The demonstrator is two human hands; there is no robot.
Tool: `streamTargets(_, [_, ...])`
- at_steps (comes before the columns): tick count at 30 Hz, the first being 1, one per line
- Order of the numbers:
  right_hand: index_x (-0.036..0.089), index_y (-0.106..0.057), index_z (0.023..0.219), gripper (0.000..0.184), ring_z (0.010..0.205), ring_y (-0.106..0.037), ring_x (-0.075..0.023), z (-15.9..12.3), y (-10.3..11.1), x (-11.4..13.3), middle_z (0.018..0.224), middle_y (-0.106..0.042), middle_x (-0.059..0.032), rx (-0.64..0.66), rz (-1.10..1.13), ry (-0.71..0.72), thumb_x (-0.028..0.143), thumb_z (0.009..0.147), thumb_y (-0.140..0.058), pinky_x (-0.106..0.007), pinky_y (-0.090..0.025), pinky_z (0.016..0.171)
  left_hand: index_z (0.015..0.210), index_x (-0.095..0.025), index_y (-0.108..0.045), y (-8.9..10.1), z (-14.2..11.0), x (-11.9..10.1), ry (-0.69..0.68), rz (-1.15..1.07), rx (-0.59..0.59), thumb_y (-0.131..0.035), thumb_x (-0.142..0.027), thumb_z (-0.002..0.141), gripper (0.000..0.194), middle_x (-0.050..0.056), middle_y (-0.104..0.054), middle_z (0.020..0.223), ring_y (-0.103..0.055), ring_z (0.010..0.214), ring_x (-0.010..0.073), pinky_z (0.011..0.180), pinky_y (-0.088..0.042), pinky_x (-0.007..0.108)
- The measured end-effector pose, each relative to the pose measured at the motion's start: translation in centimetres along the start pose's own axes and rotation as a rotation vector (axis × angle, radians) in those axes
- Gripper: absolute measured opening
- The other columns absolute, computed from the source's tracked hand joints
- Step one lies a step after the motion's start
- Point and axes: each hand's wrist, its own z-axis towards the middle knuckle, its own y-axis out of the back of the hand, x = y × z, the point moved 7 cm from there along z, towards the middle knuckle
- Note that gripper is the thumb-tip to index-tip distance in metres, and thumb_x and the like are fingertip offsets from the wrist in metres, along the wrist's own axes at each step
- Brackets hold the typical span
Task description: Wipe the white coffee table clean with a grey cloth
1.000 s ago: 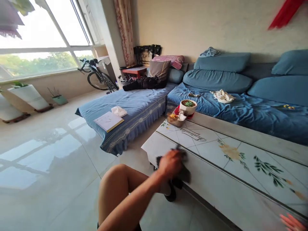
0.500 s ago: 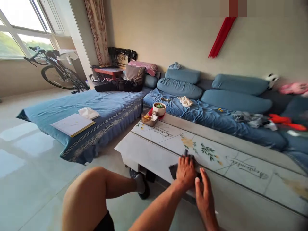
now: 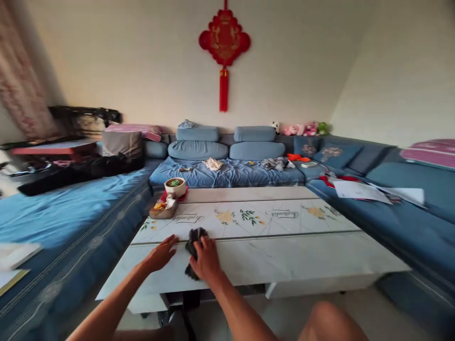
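Observation:
A crumpled dark grey cloth (image 3: 192, 272) lies on the white coffee table (image 3: 270, 258), near its front left. My right hand (image 3: 207, 259) presses down on this cloth, fingers bent over it. Just left of the cloth, my left hand (image 3: 161, 253) is open with its fingers stretched out, low over the tabletop or touching it; I cannot tell which. It holds nothing. Beyond my hands runs a panel printed with flowers and lettering. At the table's far left corner are a brown tray (image 3: 163, 212) with small items and a white pot (image 3: 175, 187) with a green plant.
A blue sofa (image 3: 227, 177) wraps around the table, with clothes, papers (image 3: 362, 190) and plush toys (image 3: 302, 129) on it. A red knot ornament (image 3: 224, 39) hangs on the wall. My bare knee (image 3: 325, 322) is near the table's front edge.
The view has swung right. The cloth was under my left hand before; now my right hand is on it, and my left hand is apart from it to the left.

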Motion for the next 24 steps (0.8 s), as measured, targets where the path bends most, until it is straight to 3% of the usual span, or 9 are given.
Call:
streamTargets(3, [0.032,-0.071,0.155,0.056,0.163,-0.049,-0.0294,-4.4,1.0,-2.2,0.171,-0.059,-0.0073,0.032,0.021,0.088,0.045,0.102,-0.08,-0.053,-0.028,0.144,0.174,-0.023,-0.057,-2.9,-0.7,4.5,-0.04,0.167,0.092,-0.045,-0.054,0.112,0.07,0.014,-0.047,0.182,-0.049,0.168,0.0347,0.135,-0.046,0.054])
streamTargets(6, [0.033,-0.07,0.156,0.054,0.161,-0.051,-0.0277,-9.6,7.0,-11.2,0.17,-0.061,-0.0055,0.005,-0.123,-0.057,0.038,0.103,-0.073,-0.051,-0.031,0.142,0.18,-0.027,-0.048,-4.8,-1.3,6.0,-0.109,0.196,0.025,-0.034,-0.056,0.116,0.071,0.011,-0.041,0.185,-0.041,0.172,0.0347,0.137,-0.04,0.061])
streamTargets(9, [0.021,-0.071,0.154,0.051,0.159,-0.053,-0.0368,-11.5,15.8,-21.7,0.167,-0.06,-0.0195,-0.101,-0.309,-0.411,0.035,0.106,-0.06,-0.061,-0.039,0.136,0.18,-0.028,-0.048,-4.6,-1.9,5.6,-0.16,0.179,-0.043,-0.036,-0.056,0.116,0.071,0.009,-0.042,0.184,-0.042,0.172,0.0319,0.141,-0.034,0.058])
streamTargets(11, [0.011,-0.067,0.154,0.053,0.158,-0.05,-0.0459,-10.8,19.5,-25.6,0.166,-0.056,-0.0313,-0.191,-0.371,-0.59,0.032,0.109,-0.049,-0.074,-0.038,0.13,0.179,-0.03,-0.05,-3.8,-2.2,5.1,-0.153,0.162,-0.058,-0.04,-0.055,0.114,0.07,0.007,-0.045,0.183,-0.043,0.172,0.0291,0.142,-0.033,0.053])
streamTargets(12, [0.008,-0.066,0.153,0.053,0.158,-0.048,-0.0483,-10.0,20.1,-26.2,0.164,-0.055,-0.0345,-0.225,-0.39,-0.641,0.03,0.11,-0.045,-0.078,-0.037,0.127,0.178,-0.031,-0.05,-3.5,-2.3,5.0,-0.137,0.156,-0.059,-0.04,-0.053,0.114,0.069,0.005,-0.045,0.183,-0.043,0.172,0.0276,0.142,-0.032,0.051])
streamTargets(15, [0.006,-0.067,0.15,0.048,0.158,-0.048,-0.0458,-6.0,16.4,-22.3,0.164,-0.055,-0.034,-0.227,-0.382,-0.581,0.027,0.112,-0.044,-0.072,-0.037,0.13,0.178,-0.033,-0.049,-2.8,-2.5,4.6,-0.099,0.151,-0.052,-0.039,-0.049,0.113,0.068,0.002,-0.044,0.183,-0.043,0.172,0.0246,0.142,-0.03,0.049])
streamTargets(20, [0.021,-0.069,0.155,0.051,0.161,-0.048,-0.0327,-1.0,4.5,-7.9,0.173,-0.054,-0.0154,-0.017,-0.248,-0.082,0.047,0.11,-0.068,-0.051,-0.034,0.139,0.178,-0.025,-0.05,-2.5,-2.6,4.1,-0.075,0.197,-0.053,-0.034,-0.051,0.111,0.074,0.005,-0.043,0.184,-0.042,0.172,0.0259,0.142,-0.03,0.048])
streamTargets(22, [0.026,-0.069,0.157,0.055,0.164,-0.045,-0.0276,-1.6,3.2,-5.9,0.176,-0.054,-0.0081,0.05,-0.22,0.041,0.053,0.11,-0.071,-0.045,-0.031,0.141,0.177,-0.021,-0.051,-2.2,-2.7,4.1,-0.023,0.202,-0.083,-0.033,-0.056,0.108,0.079,0.007,-0.047,0.182,-0.043,0.172,0.027,0.14,-0.034,0.047])
streamTargets(24, [0.03,-0.069,0.158,0.054,0.165,-0.044,-0.0234,-3.4,4.8,-7.8,0.176,-0.053,-0.0028,0.087,-0.219,0.068,0.053,0.11,-0.072,-0.038,-0.03,0.141,0.178,-0.024,-0.049,-1.7,-3.0,4.3,0.005,0.184,-0.141,-0.031,-0.063,0.106,0.083,0.003,-0.052,0.178,-0.045,0.17,0.0262,0.138,-0.038,0.047])
